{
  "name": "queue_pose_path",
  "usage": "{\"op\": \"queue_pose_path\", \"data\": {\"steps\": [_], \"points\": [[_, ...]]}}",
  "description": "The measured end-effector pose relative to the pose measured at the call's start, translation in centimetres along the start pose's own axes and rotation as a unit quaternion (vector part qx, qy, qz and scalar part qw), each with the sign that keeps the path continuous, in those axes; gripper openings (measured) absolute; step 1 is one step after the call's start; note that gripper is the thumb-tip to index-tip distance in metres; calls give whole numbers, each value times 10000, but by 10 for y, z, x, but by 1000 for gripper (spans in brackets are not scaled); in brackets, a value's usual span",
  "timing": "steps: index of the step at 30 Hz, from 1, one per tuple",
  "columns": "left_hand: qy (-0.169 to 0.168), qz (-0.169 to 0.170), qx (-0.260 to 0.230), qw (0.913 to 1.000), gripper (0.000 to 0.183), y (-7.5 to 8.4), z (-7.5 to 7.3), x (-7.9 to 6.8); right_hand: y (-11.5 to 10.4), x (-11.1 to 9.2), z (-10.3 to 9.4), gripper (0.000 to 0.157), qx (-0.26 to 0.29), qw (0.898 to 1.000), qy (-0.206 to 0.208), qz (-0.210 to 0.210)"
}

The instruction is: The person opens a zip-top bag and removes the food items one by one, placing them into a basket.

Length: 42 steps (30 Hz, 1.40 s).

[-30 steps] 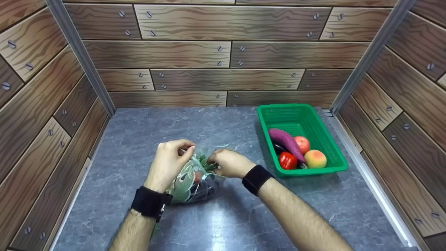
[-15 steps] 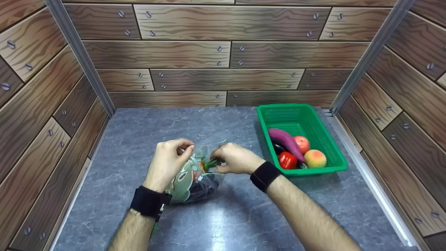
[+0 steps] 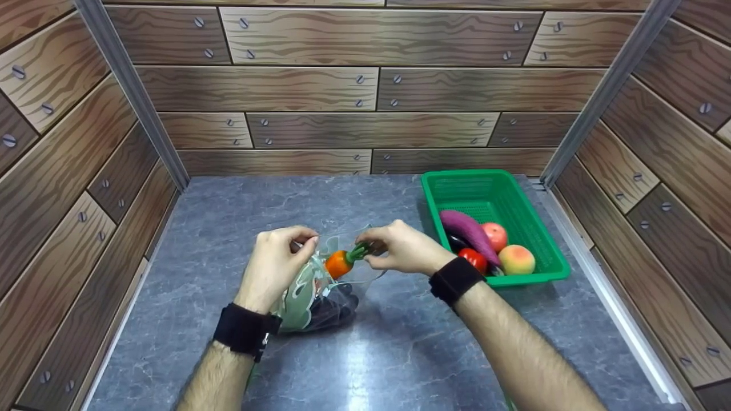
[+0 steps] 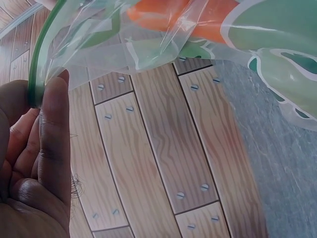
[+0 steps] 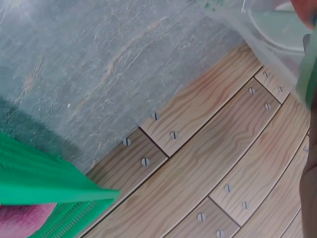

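right hand (image 3: 394, 248) pinches a carrot (image 3: 338, 265) by its leaves (image 3: 358, 252), root slanting down-left into the bag (image 3: 298, 308); left hand (image 3: 275, 260) pinches the bag's rim (image 4: 36, 62).

There is one basket (image 3: 531, 214), bag (image 3: 296, 308), carrot (image 3: 338, 264), pepper (image 3: 474, 260) and purple vegetable (image 3: 469, 231), two round fruits (image 3: 517, 260) and two wristbands (image 3: 244, 330).

We see the right hand (image 3: 402, 248) holding a carrot (image 3: 338, 265) by its green top at the mouth of a clear, green-printed bag (image 3: 298, 307), whose rim the left hand (image 3: 276, 261) pinches. Toward the far right corner of the worktop (image 3: 240, 214) stands a green basket (image 3: 514, 280) (a long purple vegetable (image 3: 469, 233) inside).
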<state>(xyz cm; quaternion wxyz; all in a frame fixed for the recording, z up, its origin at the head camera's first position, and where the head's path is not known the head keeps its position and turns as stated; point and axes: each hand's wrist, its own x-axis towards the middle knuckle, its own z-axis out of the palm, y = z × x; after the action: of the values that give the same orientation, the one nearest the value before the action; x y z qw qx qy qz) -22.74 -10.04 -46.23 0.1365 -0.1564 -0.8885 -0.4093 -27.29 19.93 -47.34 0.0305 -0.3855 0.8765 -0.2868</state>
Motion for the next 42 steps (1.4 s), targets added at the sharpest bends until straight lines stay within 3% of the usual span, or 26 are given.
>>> {"op": "queue_pose_path", "data": {"steps": [12, 19, 27, 34, 42], "points": [[-27, -20, -39, 10000, 11, 1, -1, 0, 2, -15, -25, 34, 30, 9998, 164, 94], [0, 30, -48, 10000, 11, -1, -2, 1, 1, -24, -38, 34, 66, 9987, 313, 401], [49, 75, -35, 10000, 11, -2, -2, 1, 5, -31, -49, 31, 31, 9978, 532, 388], [52, 78, -51, 9999, 11, -3, -3, 0, 5, -39, -58, 32, 69, 9958, 643, 653], [26, 30, -101, 9999, 11, -3, -4, 0, 10, -47, -70, 34, 223, 9934, 952, 599]]}}
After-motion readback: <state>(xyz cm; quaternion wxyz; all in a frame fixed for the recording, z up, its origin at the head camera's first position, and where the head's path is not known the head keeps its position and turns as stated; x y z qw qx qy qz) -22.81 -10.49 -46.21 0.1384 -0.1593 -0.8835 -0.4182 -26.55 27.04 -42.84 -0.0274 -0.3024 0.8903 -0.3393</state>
